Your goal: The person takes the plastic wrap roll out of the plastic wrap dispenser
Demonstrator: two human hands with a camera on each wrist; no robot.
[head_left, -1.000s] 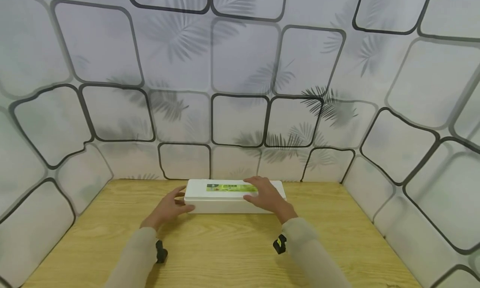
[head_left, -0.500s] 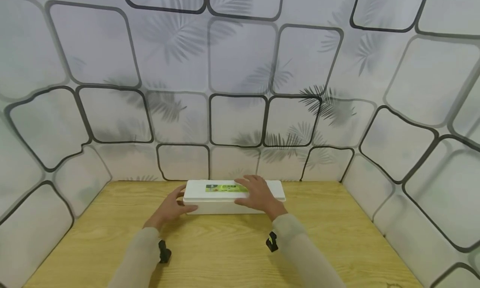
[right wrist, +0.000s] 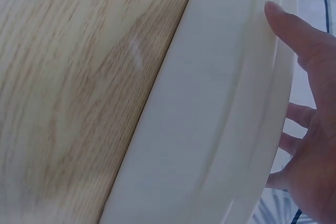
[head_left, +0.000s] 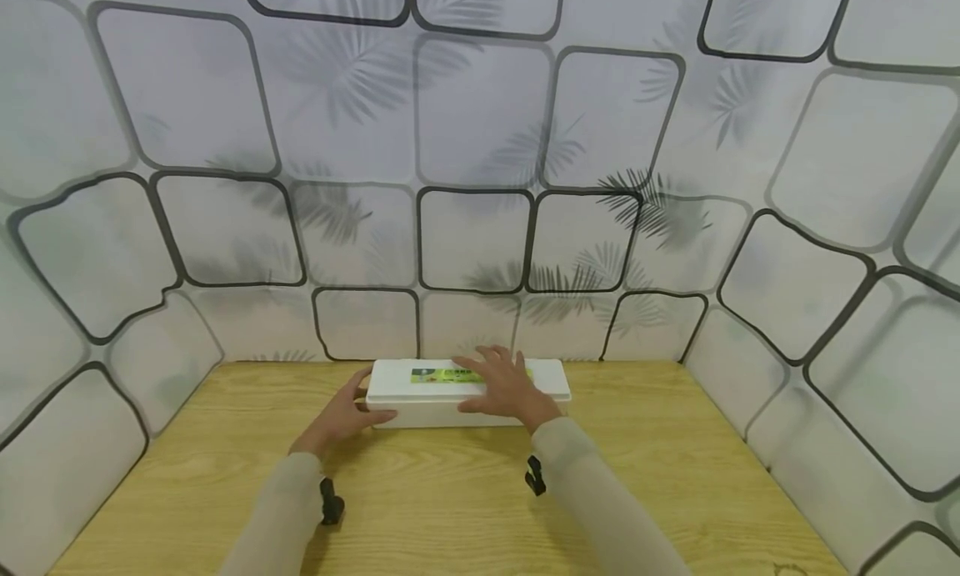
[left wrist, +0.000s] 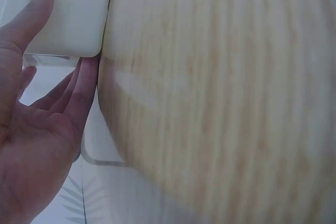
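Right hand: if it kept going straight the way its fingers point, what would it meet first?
The right hand lies over the white box, fingers pointing toward the patterned wall. Past the box's far edge, that wall looks like the first thing met, though depth is unclear.

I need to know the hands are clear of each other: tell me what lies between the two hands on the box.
Head view: between the left hand and right hand lies only the white box, its lid and green label.
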